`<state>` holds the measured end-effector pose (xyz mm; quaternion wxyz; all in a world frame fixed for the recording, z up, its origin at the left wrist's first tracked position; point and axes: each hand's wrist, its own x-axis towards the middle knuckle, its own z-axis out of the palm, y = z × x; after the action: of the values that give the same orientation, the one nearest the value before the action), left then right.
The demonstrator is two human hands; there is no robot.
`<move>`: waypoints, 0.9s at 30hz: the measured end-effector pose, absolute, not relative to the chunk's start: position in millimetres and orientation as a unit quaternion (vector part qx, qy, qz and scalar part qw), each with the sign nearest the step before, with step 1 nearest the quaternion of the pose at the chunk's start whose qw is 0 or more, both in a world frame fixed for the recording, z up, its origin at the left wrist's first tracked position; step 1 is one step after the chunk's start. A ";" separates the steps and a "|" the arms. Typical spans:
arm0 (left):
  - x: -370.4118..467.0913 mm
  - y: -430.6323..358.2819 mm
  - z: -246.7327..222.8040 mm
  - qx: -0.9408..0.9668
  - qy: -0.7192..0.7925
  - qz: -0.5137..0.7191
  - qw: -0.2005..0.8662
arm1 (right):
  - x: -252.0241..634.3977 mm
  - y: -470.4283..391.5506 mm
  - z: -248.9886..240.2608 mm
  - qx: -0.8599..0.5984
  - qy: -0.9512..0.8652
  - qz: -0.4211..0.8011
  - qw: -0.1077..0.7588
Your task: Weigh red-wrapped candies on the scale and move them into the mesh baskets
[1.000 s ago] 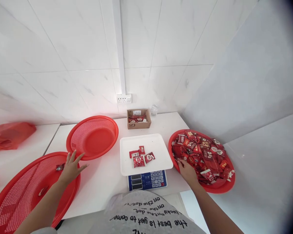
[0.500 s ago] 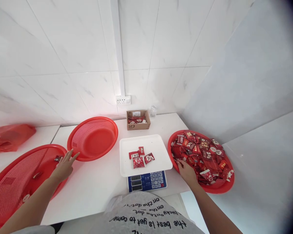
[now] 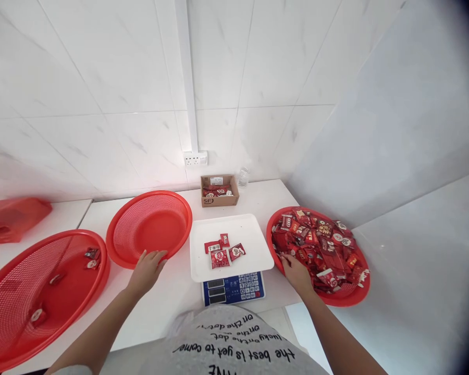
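Observation:
My left hand (image 3: 147, 270) is closed over the near rim of a red mesh basket (image 3: 119, 229) that has nothing in it. The fingertips curl inside its edge. On the right, my right hand (image 3: 296, 272) grips the near-left rim of another red basket (image 3: 361, 297), heaped with red-wrapped snack packets (image 3: 328, 250). Its fingertips reach inside, partly hidden among the packets. Between the hands, a white tray (image 3: 254, 260) rests on a blue scale (image 3: 234, 289). Several small red packets (image 3: 220, 259) lie on the tray.
A third red basket (image 3: 96, 291) at the left holds several small packets. Against the wall stand a cardboard box (image 3: 219, 201) of red packets and a clear plastic container (image 3: 243, 177). A red plastic bag (image 3: 19, 216) lies at the far left, and a socket (image 3: 196, 158) is on the wall.
My left hand has moved right, from beside the left basket's rim onto the middle basket's near rim. That basket has shifted slightly towards me. My right hand stays at the filled basket's rim.

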<state>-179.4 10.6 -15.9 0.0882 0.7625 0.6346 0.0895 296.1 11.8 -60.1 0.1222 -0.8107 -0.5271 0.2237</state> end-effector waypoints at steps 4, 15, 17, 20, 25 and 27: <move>-127.9 14.4 -13.7 0.777 0.602 0.156 0.098 | 295.5 11.4 -58.8 -0.809 -0.529 0.225 0.122; -5.2 47.5 -33.1 0.834 0.523 0.089 0.148 | 291.4 10.8 -48.7 -0.808 -0.532 0.231 0.108; -4.6 49.6 -32.2 0.843 0.515 0.078 0.136 | 291.3 10.8 -48.3 -0.808 -0.531 0.231 0.110; -7.2 48.1 -31.8 0.846 0.509 0.078 0.139 | 290.9 10.7 -47.8 -0.809 -0.531 0.226 0.110; -35.0 52.3 -22.9 0.762 0.606 0.168 0.155 | 290.4 10.7 -47.4 -0.808 -0.534 0.226 0.102; -59.7 60.0 -12.5 0.707 0.665 0.206 0.126 | 290.9 10.9 -48.5 -0.807 -0.535 0.226 0.104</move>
<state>-59.7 60.0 -12.5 0.1260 0.7066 0.6652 0.2058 290.9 10.9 -48.5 0.1041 -0.8072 -0.5354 0.2255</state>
